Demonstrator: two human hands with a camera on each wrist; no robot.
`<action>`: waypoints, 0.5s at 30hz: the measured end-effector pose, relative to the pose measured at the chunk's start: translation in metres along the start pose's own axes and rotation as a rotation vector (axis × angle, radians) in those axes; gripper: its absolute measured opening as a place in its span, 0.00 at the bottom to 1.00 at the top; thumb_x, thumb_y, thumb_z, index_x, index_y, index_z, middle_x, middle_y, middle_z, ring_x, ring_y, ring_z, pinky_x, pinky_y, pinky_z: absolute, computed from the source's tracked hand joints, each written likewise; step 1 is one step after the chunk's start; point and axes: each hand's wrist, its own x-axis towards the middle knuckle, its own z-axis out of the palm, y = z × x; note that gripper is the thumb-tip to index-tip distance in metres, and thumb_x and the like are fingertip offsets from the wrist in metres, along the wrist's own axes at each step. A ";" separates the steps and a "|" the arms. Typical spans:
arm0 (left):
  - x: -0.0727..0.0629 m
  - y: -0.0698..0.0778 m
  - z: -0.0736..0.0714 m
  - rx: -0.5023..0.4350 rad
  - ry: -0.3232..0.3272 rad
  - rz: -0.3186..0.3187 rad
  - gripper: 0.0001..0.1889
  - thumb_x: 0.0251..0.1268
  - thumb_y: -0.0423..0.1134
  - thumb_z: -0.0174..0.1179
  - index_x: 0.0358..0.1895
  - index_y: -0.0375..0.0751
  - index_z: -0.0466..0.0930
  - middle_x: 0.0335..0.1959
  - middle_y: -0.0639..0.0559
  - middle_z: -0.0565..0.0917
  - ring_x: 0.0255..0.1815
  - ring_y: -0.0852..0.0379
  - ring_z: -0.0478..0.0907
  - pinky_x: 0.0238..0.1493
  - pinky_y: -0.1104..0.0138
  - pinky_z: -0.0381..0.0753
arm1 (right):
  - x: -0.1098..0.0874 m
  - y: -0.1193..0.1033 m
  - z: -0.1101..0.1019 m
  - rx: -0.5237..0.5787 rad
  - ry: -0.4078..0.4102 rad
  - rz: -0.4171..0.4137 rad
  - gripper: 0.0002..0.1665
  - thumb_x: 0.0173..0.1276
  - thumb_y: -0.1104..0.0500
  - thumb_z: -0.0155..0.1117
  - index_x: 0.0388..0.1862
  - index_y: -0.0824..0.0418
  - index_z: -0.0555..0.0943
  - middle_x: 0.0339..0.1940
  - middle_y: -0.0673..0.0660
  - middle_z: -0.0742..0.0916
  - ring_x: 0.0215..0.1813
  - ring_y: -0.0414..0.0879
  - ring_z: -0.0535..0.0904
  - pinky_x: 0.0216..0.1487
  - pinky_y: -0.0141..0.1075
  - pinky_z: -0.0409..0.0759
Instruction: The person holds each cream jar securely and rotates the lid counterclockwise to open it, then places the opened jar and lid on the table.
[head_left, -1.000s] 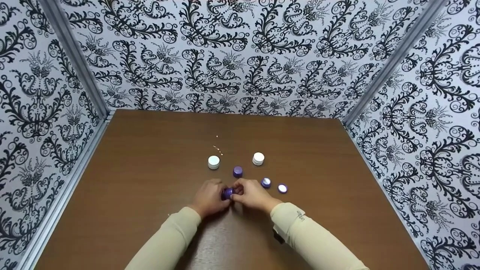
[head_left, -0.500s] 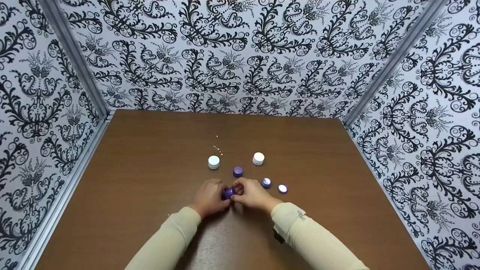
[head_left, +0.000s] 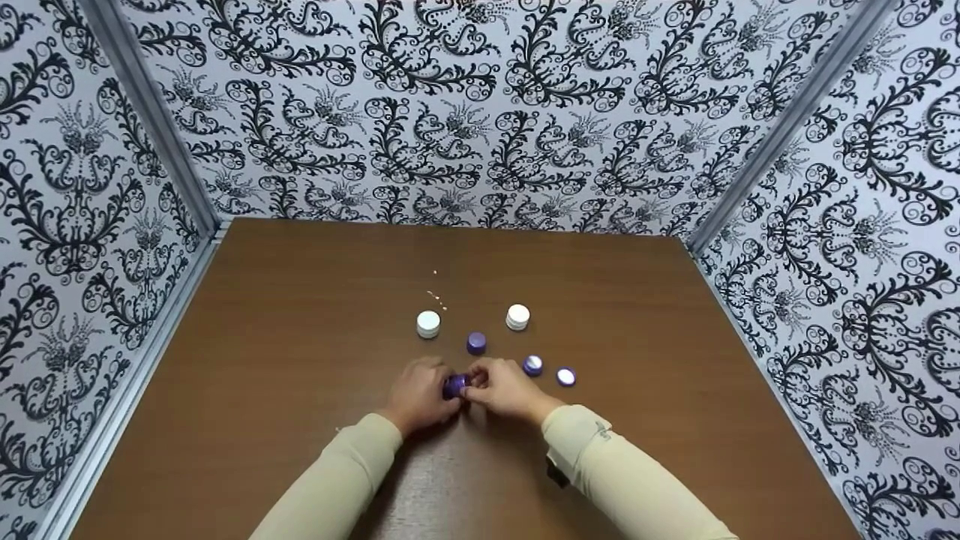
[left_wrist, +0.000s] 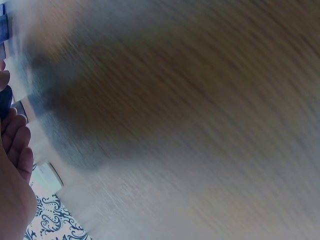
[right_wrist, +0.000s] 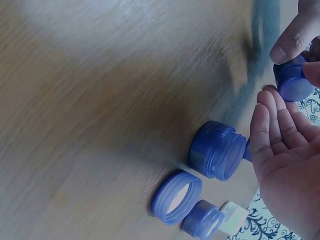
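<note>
Small round purple jar between hands

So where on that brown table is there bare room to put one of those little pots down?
The table is bare to the left of the left hand, along the back wall, and right of the open purple lid. It is crowded just beyond both hands, among the white jars and purple jar.

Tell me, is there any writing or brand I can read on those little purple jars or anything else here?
None can be read.
Purple jar: faint marks on its side, too blurred to read.
Right sleeve: a tiny mark, too small to read.
White jars: no text visible.
</note>
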 end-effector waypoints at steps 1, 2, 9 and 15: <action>0.000 0.000 0.000 0.000 0.001 0.004 0.16 0.43 0.46 0.74 0.33 0.40 0.85 0.30 0.54 0.78 0.36 0.49 0.79 0.44 0.55 0.77 | 0.000 0.000 0.000 -0.002 0.001 -0.004 0.13 0.62 0.59 0.71 0.43 0.64 0.83 0.33 0.52 0.86 0.37 0.42 0.82 0.39 0.34 0.80; 0.000 0.000 0.001 0.000 0.002 0.005 0.16 0.43 0.46 0.74 0.33 0.40 0.85 0.30 0.54 0.78 0.36 0.49 0.79 0.44 0.55 0.77 | -0.001 -0.001 0.000 0.000 0.000 -0.005 0.13 0.62 0.59 0.71 0.44 0.64 0.82 0.34 0.52 0.86 0.37 0.42 0.82 0.40 0.34 0.80; 0.000 0.000 0.000 -0.009 -0.011 -0.008 0.16 0.43 0.46 0.75 0.33 0.41 0.85 0.31 0.54 0.78 0.36 0.49 0.79 0.45 0.55 0.77 | -0.001 -0.001 0.000 0.014 -0.002 -0.002 0.16 0.61 0.60 0.72 0.46 0.64 0.82 0.36 0.54 0.86 0.39 0.43 0.83 0.42 0.35 0.81; 0.001 0.001 -0.002 -0.016 -0.033 -0.032 0.17 0.45 0.47 0.75 0.35 0.41 0.85 0.32 0.54 0.79 0.36 0.49 0.79 0.44 0.55 0.78 | 0.000 -0.002 -0.001 0.003 0.005 0.008 0.13 0.65 0.56 0.68 0.44 0.64 0.84 0.34 0.53 0.87 0.38 0.43 0.83 0.41 0.35 0.81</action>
